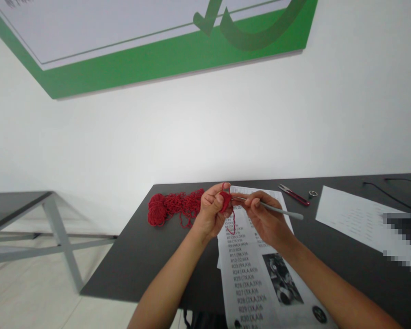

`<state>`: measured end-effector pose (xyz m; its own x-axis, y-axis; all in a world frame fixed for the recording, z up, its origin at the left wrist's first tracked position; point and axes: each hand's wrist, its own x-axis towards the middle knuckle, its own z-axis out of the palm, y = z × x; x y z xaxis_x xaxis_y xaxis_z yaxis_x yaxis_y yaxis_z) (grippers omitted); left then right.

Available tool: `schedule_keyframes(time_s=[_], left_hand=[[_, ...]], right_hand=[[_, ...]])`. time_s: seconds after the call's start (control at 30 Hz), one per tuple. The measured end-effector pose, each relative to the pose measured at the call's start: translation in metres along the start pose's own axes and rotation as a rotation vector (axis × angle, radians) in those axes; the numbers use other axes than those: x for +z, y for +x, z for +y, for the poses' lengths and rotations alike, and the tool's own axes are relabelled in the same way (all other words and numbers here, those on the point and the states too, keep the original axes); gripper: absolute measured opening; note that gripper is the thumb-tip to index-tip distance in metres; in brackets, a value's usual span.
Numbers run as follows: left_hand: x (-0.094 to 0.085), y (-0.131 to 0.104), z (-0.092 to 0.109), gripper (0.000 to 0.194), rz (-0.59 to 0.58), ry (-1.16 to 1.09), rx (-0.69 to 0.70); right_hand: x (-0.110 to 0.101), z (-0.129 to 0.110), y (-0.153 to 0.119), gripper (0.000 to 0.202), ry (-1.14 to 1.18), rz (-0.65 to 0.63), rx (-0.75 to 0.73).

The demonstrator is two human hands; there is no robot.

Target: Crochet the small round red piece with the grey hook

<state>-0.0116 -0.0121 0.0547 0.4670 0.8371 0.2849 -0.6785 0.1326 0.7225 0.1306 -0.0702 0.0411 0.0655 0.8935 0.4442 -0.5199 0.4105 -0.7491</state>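
Between the thumb and fingers of my left hand is a small red crochet piece. Red yarn loops over its raised index finger, and a loose strand hangs below the piece. My right hand grips a crochet hook with a grey handle, its thin metal end reaching to the piece. Whether the tip is inside a stitch is too small to tell. Left of my hands, a red yarn ball lies with a heap of loose yarn. Under my hands is a printed pattern sheet with rows of text and a dark picture.
Red-handled thread snips and a small ring-shaped object lie at the back right of the dark table. Further right are another paper and dark glasses-like arms. A second table stands at left.
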Motion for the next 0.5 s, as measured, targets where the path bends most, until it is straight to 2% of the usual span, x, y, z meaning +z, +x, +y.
schedule_keyframes(time_s=[0.13,0.27,0.37,0.5], left_hand=[[0.002,-0.001,0.0,0.047,0.005,-0.088,-0.05],[0.003,-0.002,-0.004,0.045,-0.007,-0.038,-0.047],[0.004,-0.001,-0.007,0.047,0.0,0.178,0.066],[0.006,-0.002,-0.008,0.044,0.149,0.611,0.278]], right_hand=[[0.003,0.0,0.0,0.019,0.014,0.015,0.005],[0.0,0.001,0.005,0.026,0.097,0.082,0.05],[-0.004,0.004,0.01,0.025,0.177,0.114,0.07],[-0.006,0.009,0.011,0.021,0.13,0.195,-0.02]])
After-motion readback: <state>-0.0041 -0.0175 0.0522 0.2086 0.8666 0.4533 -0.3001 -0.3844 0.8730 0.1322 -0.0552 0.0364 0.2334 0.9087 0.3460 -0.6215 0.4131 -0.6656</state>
